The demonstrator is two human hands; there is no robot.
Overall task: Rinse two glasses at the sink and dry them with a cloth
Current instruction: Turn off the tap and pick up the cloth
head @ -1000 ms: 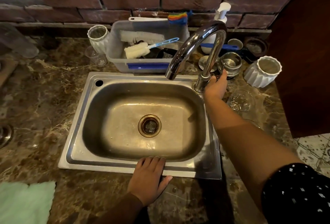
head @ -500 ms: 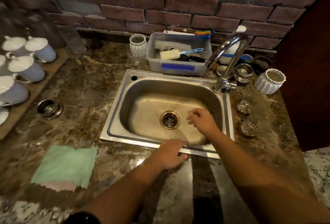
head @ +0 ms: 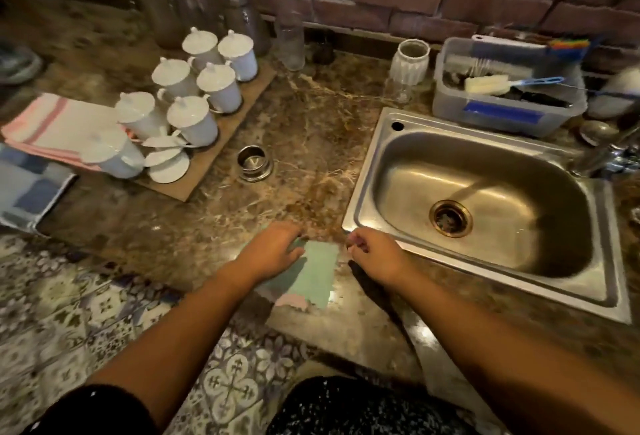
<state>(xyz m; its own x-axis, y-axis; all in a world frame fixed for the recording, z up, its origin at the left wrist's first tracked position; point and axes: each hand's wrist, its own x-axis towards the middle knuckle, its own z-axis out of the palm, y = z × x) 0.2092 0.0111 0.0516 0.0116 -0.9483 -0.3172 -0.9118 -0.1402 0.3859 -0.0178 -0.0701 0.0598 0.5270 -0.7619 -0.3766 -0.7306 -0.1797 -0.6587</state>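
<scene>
A green cloth [head: 311, 275] with a pink corner lies flat on the marble counter, just left of the steel sink [head: 367, 192]. My left hand [head: 273, 251] rests on the cloth's upper left part, fingers curled onto its top edge. My right hand [head: 377, 254] hovers at the cloth's upper right corner with fingers curled and nothing visible in it. The sink basin holds nothing and no water runs from the tap [head: 602, 157], which is cut off at the right edge. The glasses right of the sink are out of view.
Behind the sink stand a grey tub of brushes [head: 502, 112], a white ribbed jar [head: 410, 62] and a small clear glass [head: 398, 91]. A steel cup [head: 254, 162], lidded white cups on a board [head: 194, 115] and folded towels [head: 52, 126] sit left. Tiled floor shows below the counter edge.
The view has swung left. My right hand left the tap and crossed the sink toward the cloth. My left hand moved from the sink's front rim onto the green cloth.
</scene>
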